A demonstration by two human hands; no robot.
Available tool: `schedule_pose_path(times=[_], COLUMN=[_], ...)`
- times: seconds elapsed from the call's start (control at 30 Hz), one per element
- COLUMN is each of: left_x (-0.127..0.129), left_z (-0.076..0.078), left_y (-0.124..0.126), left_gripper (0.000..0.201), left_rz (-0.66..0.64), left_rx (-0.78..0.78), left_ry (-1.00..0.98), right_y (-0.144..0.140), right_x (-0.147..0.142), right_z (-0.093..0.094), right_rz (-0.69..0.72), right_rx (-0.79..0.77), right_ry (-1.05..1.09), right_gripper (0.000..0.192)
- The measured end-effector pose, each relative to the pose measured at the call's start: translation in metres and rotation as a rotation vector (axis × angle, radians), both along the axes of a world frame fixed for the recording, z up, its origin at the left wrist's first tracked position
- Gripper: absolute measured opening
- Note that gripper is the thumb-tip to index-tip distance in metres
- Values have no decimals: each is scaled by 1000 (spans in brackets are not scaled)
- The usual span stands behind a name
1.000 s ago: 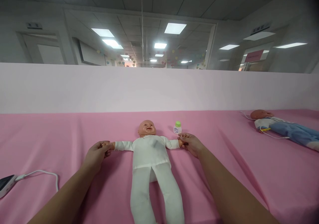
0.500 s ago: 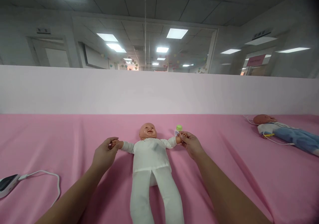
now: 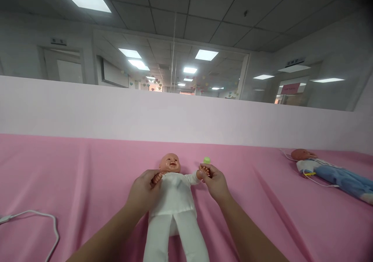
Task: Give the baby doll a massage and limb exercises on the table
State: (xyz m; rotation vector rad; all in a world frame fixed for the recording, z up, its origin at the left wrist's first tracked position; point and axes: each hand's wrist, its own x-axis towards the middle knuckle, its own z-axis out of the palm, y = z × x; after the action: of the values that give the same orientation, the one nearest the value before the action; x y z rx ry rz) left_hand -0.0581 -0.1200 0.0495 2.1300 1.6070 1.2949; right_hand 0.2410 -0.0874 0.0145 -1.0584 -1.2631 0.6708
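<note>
Baby doll (image 3: 173, 194) supine on pink-covered bench (image 3: 72, 176), head twd partition, white suit, legs running off bottom of frame. Left hand (image 3: 143, 193) closed around doll's arm/hand, folded in over chest. Right hand (image 3: 213, 181) pinching doll's other hand, lifted slightly, arm bent at elbow. Small bottle w/ green cap (image 3: 206, 160) just behind right hand, mostly hidden; contact w/ fingers can't be told. Second doll (image 3: 329, 170) in blue, well apart at right, thin cable beside it. White cable (image 3: 37, 221) loop at left edge. Risks, as judged: bottle likely knocked over if right hand swings back; pinch grip on small doll hand liable to slip; cloth wrinkles may let doll slide if arms pulled unevenly.
</note>
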Motion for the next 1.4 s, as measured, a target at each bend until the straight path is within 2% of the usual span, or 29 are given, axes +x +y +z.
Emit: schedule_pose_path(times=[0.17,0.33,0.43,0.6,0.8,0.87,0.93,1.0,1.1,1.2,1.33,1.4], left_x=[3,8,8,-3,-39,-51,-60,-66,-67,-59,-35,-22], left_z=[-12,-14,-16,-17,-16,-19,-24,-27,-24,-14,-6,-6], left_y=[-3,-5,-5,3,25,35,44,50,50,39,20,12], left_gripper=[31,31,31,26,39,36,30,25,26,32,30,28], left_rz=[-141,-276,-294,-228,53,110,180,242,284,272,127,19], left_rx=[51,57,52,-31,-272,-347,-432,-493,-491,-362,-185,-142], left_ry=[142,297,284,-29,-562,-718,-857,-937,-879,-668,-412,-305], right_y=[-14,-26,-28,-20,8,16,20,21,21,19,7,-4], right_x=[-27,-52,-59,-52,-15,3,20,34,42,35,8,-9], right_z=[3,5,2,-6,-20,-24,-27,-30,-30,-23,-5,4], right_rz=[78,220,216,95,-152,-149,-80,-14,16,-7,-99,-26], right_rx=[110,273,296,233,-128,-282,-438,-529,-526,-392,-124,-28], right_ry=[-316,-773,-872,-684,-102,85,244,346,381,324,95,-4], right_gripper=[30,42,48,39,36,34,31,28,29,37,42,43])
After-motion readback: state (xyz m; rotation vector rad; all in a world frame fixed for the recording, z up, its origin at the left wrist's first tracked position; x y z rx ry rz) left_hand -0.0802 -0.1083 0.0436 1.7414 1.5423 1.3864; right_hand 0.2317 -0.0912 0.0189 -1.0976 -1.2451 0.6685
